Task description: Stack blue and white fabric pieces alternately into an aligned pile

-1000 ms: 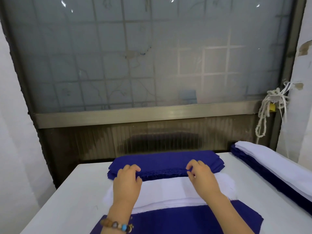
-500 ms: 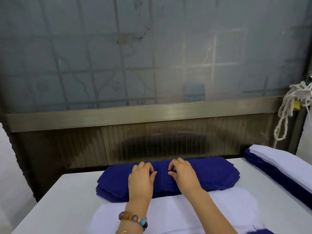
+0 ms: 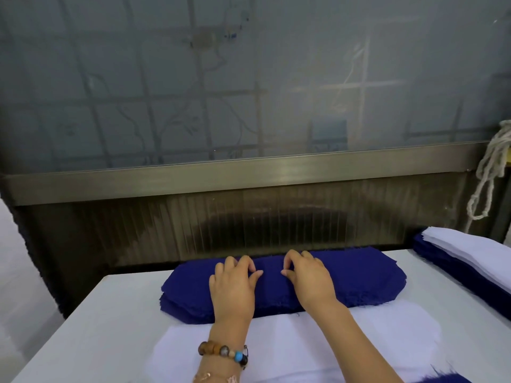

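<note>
A pile of dark blue fabric pieces (image 3: 365, 277) lies across the far middle of the white table (image 3: 105, 335). White fabric pieces (image 3: 387, 335) lie flat just in front of it, nearer to me. My left hand (image 3: 235, 286) and my right hand (image 3: 309, 280) both rest on top of the blue pile near its middle, close together. Their fingers are curled, and thumb and fingertips pinch the top blue piece. A beaded bracelet sits on my left wrist.
At the table's right edge stands a stack of blue pieces with white pieces on top (image 3: 470, 252). A corner of another blue piece (image 3: 445, 379) shows at the bottom right. A knotted white rope (image 3: 486, 178) hangs at the right, beside the frosted window behind the table.
Both hands moved from the blue pile's near edge up onto its top and drew closer together. The view shifted forward, and the near blue piece has almost left the frame.
</note>
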The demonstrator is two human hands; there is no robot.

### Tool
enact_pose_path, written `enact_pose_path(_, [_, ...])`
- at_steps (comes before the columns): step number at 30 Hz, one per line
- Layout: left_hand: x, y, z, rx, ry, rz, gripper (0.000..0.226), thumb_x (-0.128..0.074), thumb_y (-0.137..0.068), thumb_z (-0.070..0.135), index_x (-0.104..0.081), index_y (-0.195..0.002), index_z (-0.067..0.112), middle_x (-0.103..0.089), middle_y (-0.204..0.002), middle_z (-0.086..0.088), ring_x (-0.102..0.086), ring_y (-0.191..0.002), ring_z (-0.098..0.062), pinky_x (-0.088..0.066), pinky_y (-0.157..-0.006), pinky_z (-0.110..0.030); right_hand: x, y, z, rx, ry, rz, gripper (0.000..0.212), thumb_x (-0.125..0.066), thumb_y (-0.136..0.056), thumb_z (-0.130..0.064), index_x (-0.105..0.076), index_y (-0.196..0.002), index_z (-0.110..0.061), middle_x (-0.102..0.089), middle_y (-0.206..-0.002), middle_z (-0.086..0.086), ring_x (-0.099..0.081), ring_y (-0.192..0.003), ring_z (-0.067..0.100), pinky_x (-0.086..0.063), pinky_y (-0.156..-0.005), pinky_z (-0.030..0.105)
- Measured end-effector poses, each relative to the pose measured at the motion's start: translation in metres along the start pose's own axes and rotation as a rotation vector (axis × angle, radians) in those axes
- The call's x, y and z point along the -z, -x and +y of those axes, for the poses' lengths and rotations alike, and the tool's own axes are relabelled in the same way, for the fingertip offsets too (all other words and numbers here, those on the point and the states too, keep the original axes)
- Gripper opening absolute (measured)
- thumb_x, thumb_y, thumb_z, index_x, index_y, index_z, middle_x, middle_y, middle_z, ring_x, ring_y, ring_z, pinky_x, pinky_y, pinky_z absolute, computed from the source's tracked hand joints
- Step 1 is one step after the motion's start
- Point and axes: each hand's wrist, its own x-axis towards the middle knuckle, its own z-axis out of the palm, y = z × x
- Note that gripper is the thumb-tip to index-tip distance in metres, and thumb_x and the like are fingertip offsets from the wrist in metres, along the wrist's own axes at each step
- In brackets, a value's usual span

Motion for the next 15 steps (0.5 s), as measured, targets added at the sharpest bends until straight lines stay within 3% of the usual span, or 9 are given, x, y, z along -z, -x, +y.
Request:
enact_pose_path(7, [0.012,-0.004,-0.003,-0.087,-0.058,-0.051,0.020,-0.045,-0.094,0.055,-0.055,-0.098,0.039,-0.041,-0.109,0.013,-0.034,-0.103,-0.008,-0.026,-0.086,-0.027,-0.001,0.003,0.001,0.047,0.043,0.011,0.016,-0.047,-0.098,-0.038,-0.053,-0.105,-0.025,-0.052,-0.111,-0.003,-0.049,-0.095,0.013,-0.045,-0.074,0.023])
enact_pose_path(12, [0.013,-0.005,-0.005,-0.127,0.039,-0.112,0.015,-0.049,-0.095,0.048,-0.056,-0.090,0.036,-0.046,-0.131,0.019,-0.034,-0.123,-0.006,-0.022,-0.097,-0.029,-0.001,0.005,0.000,0.110,0.106,0.050,0.010,-0.048,-0.099,-0.030,-0.050,-0.106,-0.023,-0.039,-0.124,-0.004,-0.045,-0.095,0.012,-0.042,-0.069,0.022])
enact_pose_path(15, [0.012,-0.003,-0.003,-0.107,0.119,-0.106,0.010,-0.054,-0.094,0.044,-0.050,-0.094,0.036,-0.054,-0.119,0.019,-0.042,-0.118,-0.005,-0.021,-0.095,-0.027,-0.001,0.005,0.002,0.152,0.104,0.033,0.009,-0.048,-0.100,-0.027,-0.050,-0.107,-0.023,-0.036,-0.132,-0.007,-0.044,-0.099,0.012,-0.039,-0.069,0.021])
